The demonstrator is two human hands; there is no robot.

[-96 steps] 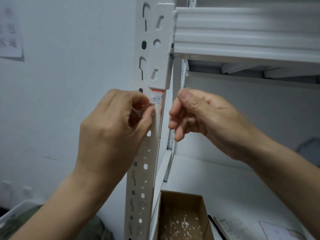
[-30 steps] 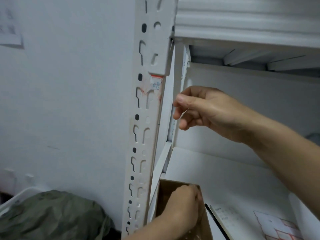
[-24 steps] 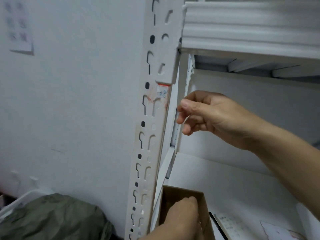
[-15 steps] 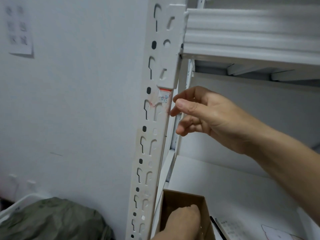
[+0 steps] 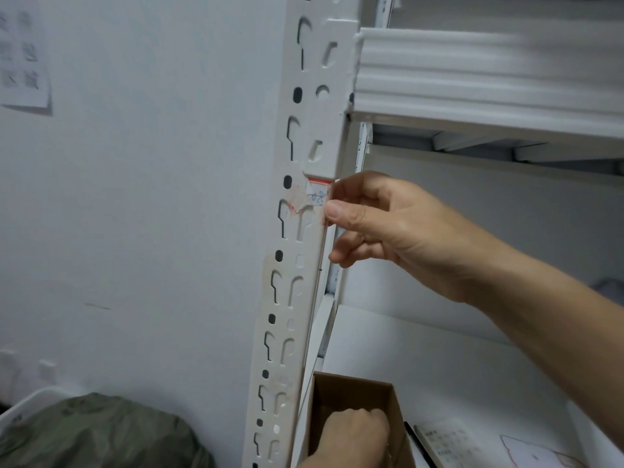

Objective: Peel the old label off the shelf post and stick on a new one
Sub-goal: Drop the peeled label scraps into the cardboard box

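The torn old label (image 5: 317,195) is clinging to the shelf post (image 5: 293,265), just under the beam bracket. The right hand (image 5: 398,231) is pressing a curled thumb and forefinger at the label's right edge; whether they're actually gripping it, I cannot tell. The left hand (image 5: 354,434) is curling down inside the cardboard box (image 5: 351,393), and whether it's holding anything, I cannot tell

Shelf post (image 5: 290,298): white upright, punched with keyhole slots and round holes. Old label (image 5: 317,194): small white remnant, red top strip, blue handwriting, left part torn away, stuck just below bracket (image 5: 326,96); reddish residue left beside it.
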